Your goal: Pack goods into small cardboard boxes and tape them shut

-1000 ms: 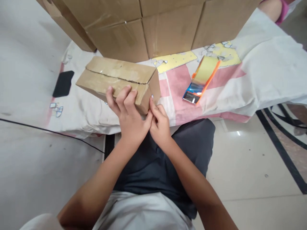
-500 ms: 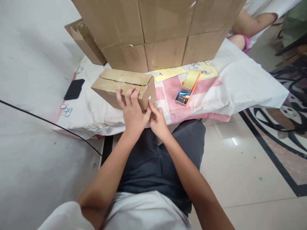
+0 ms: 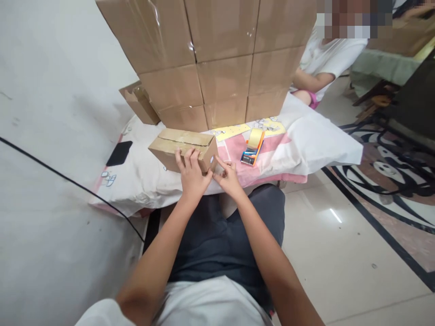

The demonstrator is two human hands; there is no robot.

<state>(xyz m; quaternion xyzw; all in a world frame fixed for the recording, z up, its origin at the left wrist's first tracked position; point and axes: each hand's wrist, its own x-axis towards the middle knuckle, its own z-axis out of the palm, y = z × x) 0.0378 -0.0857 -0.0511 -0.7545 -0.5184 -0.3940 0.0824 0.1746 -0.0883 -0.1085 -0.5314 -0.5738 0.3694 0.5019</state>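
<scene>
A small cardboard box point(image 3: 163, 156) lies on the cloth-covered table, its top seam running lengthwise under clear tape. My left hand point(image 3: 193, 179) grips its near side, fingers over the top edge and thumb by the lower right corner. A small white sticker point(image 3: 211, 159) is on the box's right end. Beside that end is my right hand point(image 3: 229, 179), index finger stretched toward the sticker and thumb apart from it; I see nothing held there. To the right rests an orange and blue tape dispenser point(image 3: 253, 147) with a roll of tape.
Behind stands a tall stack of taped cardboard boxes point(image 3: 224, 83). An open box point(image 3: 141, 104) sits at its left, and a flat black object point(image 3: 118, 153) lies on the cloth's left. A person in a white shirt point(image 3: 340, 59) is behind at right. A black cable point(image 3: 74, 176) crosses the left.
My view has tilted up, showing more of the stack and the other person. My right index finger has drawn away from the thumb and straightened beside the sticker. My left hand stays on the box.
</scene>
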